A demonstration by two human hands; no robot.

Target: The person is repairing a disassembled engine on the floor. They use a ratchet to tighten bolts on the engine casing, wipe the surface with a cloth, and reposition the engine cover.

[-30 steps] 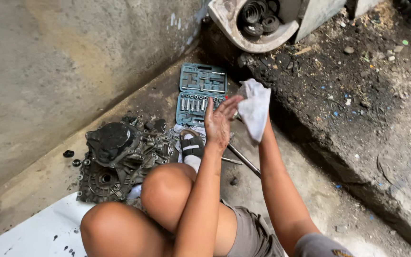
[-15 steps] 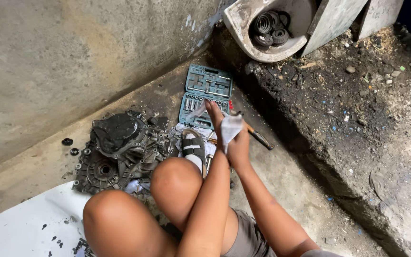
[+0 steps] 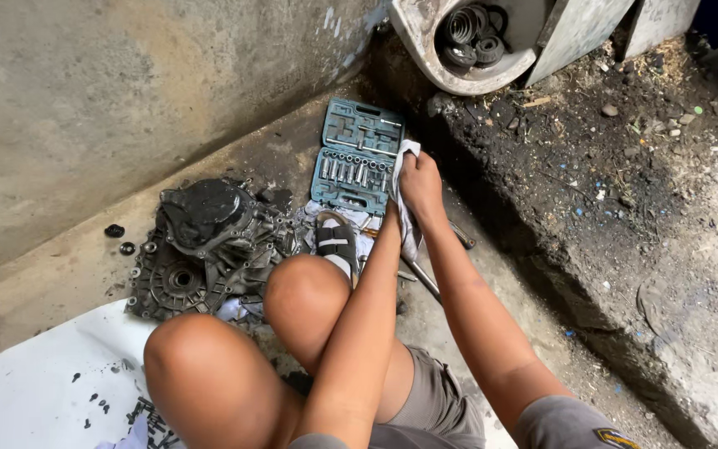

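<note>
Compared with a second ago, the crumpled white cloth rag no longer hangs loose and spread from a raised hand; it is now bunched tight between the two hands, which have come down and pressed together over the floor. Half a second ago they were already meeting, and since then they have closed further, with the right hand now lying on top.

The right hand wraps over the rag, fingers curled down around it and knuckles facing the camera. The left hand is mostly hidden beneath the right one and the cloth; it seems to be clasped against the rag from below, but its fingers cannot be made out. A strip of the rag shows above the right hand's fingers, and another fold trails down along the left wrist.

The rag and both hands sit just beside the right edge of the open teal plastic socket-set case, which lies flat on the dirty concrete floor. The greasy dark metal engine casing rests well to the left, beyond the bent knees. A long metal bar tool lies on the floor under the forearms. A sandalled foot is planted just below the case.
</note>
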